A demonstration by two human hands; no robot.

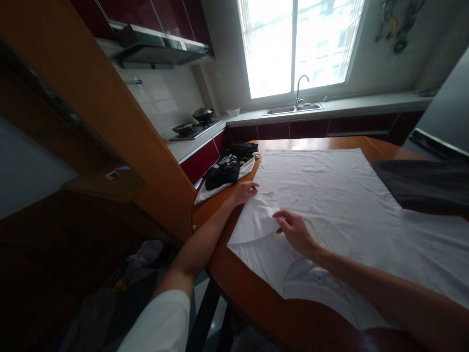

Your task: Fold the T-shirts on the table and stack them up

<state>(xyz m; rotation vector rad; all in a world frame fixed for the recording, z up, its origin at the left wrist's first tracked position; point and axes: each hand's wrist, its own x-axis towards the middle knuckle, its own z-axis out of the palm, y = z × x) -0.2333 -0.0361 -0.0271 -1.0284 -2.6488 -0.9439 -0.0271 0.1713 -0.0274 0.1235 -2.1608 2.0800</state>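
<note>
A white T-shirt [322,190] lies spread out on a wooden table, its neckline with a small label at the near edge. Its left sleeve [256,222] is folded inward over the body. At the shirt's left edge, my left hand [246,192] has its fingers closed on the cloth by the top of the folded sleeve. My right hand [295,232] reaches over the shirt, thumb and fingers bent together on the sleeve's inner end. The exact grip of the right fingertips is hard to make out.
The wooden table [249,288] has a rounded edge. Dark folded clothes [225,168] are piled at its left, and a dark grey garment [421,183] lies at the right. Behind stand a counter with a sink [282,111] and a stove [200,131]. An orange panel [146,146] rises at left.
</note>
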